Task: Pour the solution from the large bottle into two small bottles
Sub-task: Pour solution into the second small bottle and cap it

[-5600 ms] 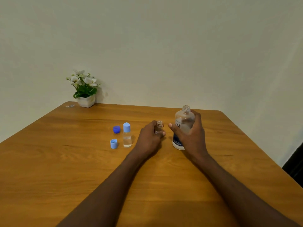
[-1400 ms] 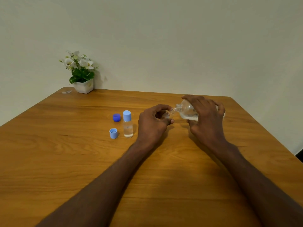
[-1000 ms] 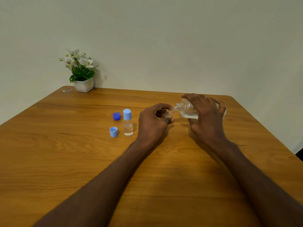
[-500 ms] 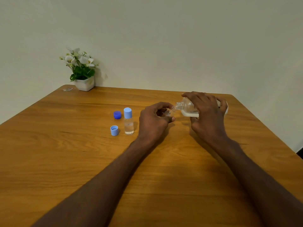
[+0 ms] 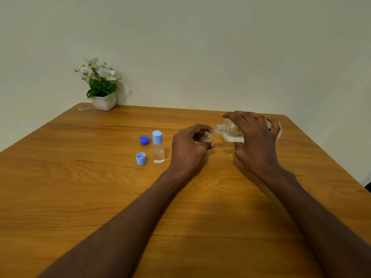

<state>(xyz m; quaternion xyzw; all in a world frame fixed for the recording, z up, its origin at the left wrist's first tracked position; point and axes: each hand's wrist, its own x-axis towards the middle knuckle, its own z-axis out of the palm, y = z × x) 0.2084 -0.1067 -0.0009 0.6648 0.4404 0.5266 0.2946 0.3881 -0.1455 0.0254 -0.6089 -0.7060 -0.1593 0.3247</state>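
Observation:
My right hand (image 5: pixel 255 137) grips the large clear bottle (image 5: pixel 230 131), which lies tipped nearly flat with its open neck pointing left. Clear liquid sits along its lower side. My left hand (image 5: pixel 190 147) holds a small clear bottle (image 5: pixel 208 137), tilted so its mouth meets the large bottle's neck; most of the small bottle is hidden by my fingers. A second small bottle (image 5: pixel 158 149) with a light blue cap stands upright on the table to the left, holding clear liquid.
A dark blue cap (image 5: pixel 144 139) and a light blue cap (image 5: pixel 141 158) lie on the wooden table (image 5: pixel 80 187) left of the capped bottle. A white pot of flowers (image 5: pixel 103 97) stands at the far left corner by the wall.
The large bottle stood upright 5.6 s ago; it now lies tipped toward the small bottle. Over the last second both hands have held nearly still.

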